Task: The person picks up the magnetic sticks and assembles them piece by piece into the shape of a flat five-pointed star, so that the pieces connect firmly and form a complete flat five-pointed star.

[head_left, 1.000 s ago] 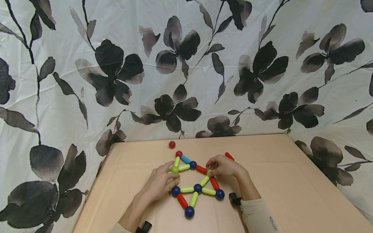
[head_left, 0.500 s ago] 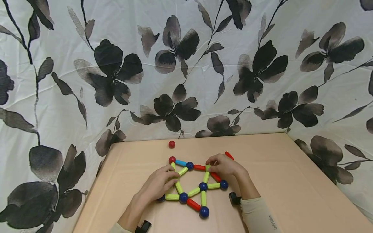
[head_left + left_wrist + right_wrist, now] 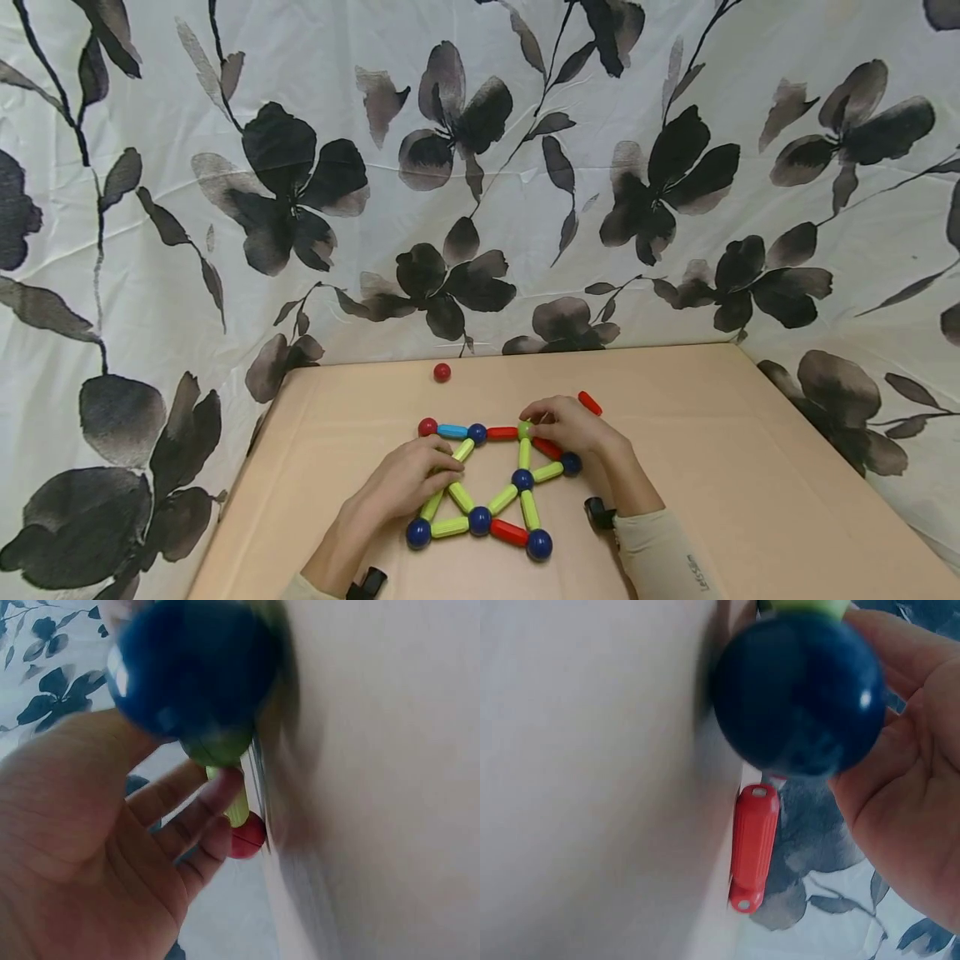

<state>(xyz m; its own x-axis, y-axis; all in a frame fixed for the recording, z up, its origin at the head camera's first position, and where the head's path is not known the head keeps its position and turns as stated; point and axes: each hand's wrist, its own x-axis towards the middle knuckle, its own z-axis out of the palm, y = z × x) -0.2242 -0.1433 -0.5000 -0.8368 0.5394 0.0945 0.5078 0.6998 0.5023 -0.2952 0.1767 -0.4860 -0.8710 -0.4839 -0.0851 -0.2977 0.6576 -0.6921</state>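
Note:
A flat frame of magnetic sticks (image 3: 502, 500) and balls lies on the table between the hands. My left hand (image 3: 412, 475) grips the frame's left side; its fingers curl at a green ball (image 3: 217, 748), hidden from above. A blue ball (image 3: 195, 667) looms in front of that palm. At the upper right corner my right hand (image 3: 573, 423) pinches another green ball (image 3: 524, 429), where a red stick (image 3: 502, 433) and a yellow-green stick (image 3: 524, 454) meet. In the right wrist view a blue ball (image 3: 799, 694) hides those fingertips. A red ball (image 3: 427, 427) ends the frame's upper left.
One loose red ball (image 3: 442, 372) sits near the back edge of the tan table (image 3: 750, 467). Just beyond the right hand lies a loose red stick (image 3: 589, 403). Behind the table hangs a floral cloth (image 3: 555, 250).
The frame has turned counterclockwise under both hands. Its red corner ball moved left and toward me, and the lower blue balls swung right. A blue ball once under the left hand now shows.

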